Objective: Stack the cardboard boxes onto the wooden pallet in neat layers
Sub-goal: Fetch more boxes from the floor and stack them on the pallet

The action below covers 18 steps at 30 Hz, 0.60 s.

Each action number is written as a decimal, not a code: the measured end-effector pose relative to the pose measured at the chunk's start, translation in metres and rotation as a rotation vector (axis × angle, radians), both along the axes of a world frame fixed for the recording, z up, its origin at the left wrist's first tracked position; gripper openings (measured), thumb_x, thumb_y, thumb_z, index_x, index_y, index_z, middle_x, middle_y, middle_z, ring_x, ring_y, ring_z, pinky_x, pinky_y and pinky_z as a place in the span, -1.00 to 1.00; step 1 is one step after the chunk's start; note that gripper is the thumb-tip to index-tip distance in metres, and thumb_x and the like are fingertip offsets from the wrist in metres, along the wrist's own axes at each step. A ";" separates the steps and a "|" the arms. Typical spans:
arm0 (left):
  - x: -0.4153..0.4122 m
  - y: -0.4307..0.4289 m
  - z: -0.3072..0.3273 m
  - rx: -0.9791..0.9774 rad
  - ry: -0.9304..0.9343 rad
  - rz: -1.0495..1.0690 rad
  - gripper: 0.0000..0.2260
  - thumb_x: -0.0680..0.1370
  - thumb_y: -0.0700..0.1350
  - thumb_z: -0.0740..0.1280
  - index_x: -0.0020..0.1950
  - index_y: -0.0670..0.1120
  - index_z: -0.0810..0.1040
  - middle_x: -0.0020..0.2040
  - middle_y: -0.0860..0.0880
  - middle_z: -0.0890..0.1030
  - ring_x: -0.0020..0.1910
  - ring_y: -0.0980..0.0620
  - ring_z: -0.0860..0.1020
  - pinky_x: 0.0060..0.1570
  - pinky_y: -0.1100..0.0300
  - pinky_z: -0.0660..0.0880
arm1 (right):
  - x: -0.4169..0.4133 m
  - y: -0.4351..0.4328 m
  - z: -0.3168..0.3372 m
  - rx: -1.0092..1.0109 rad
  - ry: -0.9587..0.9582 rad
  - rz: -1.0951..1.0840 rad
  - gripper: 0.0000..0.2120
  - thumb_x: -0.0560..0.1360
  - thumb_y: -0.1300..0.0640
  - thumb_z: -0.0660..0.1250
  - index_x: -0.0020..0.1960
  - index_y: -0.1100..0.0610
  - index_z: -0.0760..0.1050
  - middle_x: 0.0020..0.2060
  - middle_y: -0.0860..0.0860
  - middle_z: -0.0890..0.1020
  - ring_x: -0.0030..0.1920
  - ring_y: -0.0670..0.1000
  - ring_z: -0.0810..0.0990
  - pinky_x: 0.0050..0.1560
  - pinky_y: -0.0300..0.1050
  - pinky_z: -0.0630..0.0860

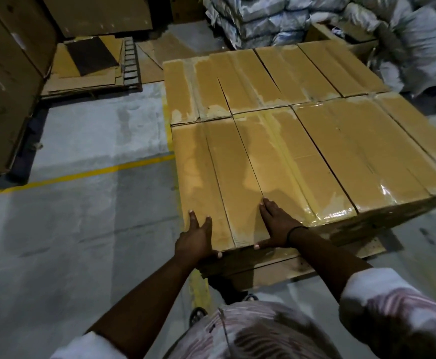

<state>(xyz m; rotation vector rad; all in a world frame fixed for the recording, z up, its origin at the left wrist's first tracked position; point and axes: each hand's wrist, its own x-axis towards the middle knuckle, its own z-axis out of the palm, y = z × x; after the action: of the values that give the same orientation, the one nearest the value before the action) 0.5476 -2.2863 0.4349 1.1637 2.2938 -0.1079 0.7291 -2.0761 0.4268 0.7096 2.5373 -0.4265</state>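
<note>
1. Patterned shirt (250,332) with rolled sleeves fills the near edge; both forearms reach forward.
2. Left hand (196,239) lies flat on the near-left cardboard box (211,164), fingers straight, thumb hooked over the near edge.
3. Right hand (276,226) lies flat on the same box, fingers straight, thumb over the edge. A dark band (293,231) circles the wrist. The hands are apart.
4. Taped boxes (341,141) form one level layer, sides touching, on the wooden pallet (289,265).
5. Grey floor (82,229) carries a yellow line (82,174). White sacks (315,19) are heaped beyond the boxes, and flattened cardboard (90,71) lies at far left.
</note>
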 end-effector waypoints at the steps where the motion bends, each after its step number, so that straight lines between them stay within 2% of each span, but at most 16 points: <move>1: -0.001 0.000 -0.001 0.006 0.003 -0.006 0.15 0.34 0.36 0.51 0.67 0.04 -0.13 0.61 -0.27 -0.33 0.46 -0.35 0.34 0.28 -0.15 0.46 | 0.000 0.001 0.000 0.008 -0.015 0.017 0.36 0.28 -0.50 0.41 0.62 0.21 -0.33 0.59 0.15 -0.34 0.61 0.16 -0.26 0.61 0.03 -0.09; 8: -0.004 -0.006 -0.005 0.047 0.005 -0.030 0.13 0.34 0.37 0.50 0.66 0.02 -0.09 0.61 -0.28 -0.31 0.47 -0.30 0.36 0.23 -0.11 0.49 | -0.007 -0.002 0.004 0.024 -0.049 0.025 0.35 0.30 -0.31 0.56 0.62 0.24 -0.30 0.59 0.18 -0.32 0.61 0.18 -0.25 0.61 0.01 -0.06; 14: -0.004 -0.008 -0.003 0.075 -0.005 -0.006 0.14 0.29 0.38 0.53 0.66 0.05 -0.03 0.64 -0.23 -0.24 0.54 -0.26 0.27 0.28 -0.11 0.47 | -0.007 -0.004 0.003 0.069 -0.053 0.026 0.35 0.29 -0.30 0.57 0.63 0.21 -0.29 0.60 0.15 -0.31 0.62 0.16 -0.22 0.60 0.00 0.01; 18: 0.000 -0.004 0.002 0.040 0.007 0.005 0.15 0.30 0.39 0.52 0.67 0.06 -0.06 0.63 -0.23 -0.26 0.57 -0.25 0.20 0.35 -0.14 0.44 | -0.003 0.000 0.005 0.072 -0.033 0.048 0.33 0.30 -0.29 0.56 0.63 0.21 -0.27 0.61 0.15 -0.28 0.62 0.16 -0.20 0.60 0.01 0.05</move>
<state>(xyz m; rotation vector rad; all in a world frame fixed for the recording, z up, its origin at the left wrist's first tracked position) 0.5471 -2.2900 0.4366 1.1786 2.3150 -0.0649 0.7257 -2.0763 0.4317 0.6741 2.5441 -0.3067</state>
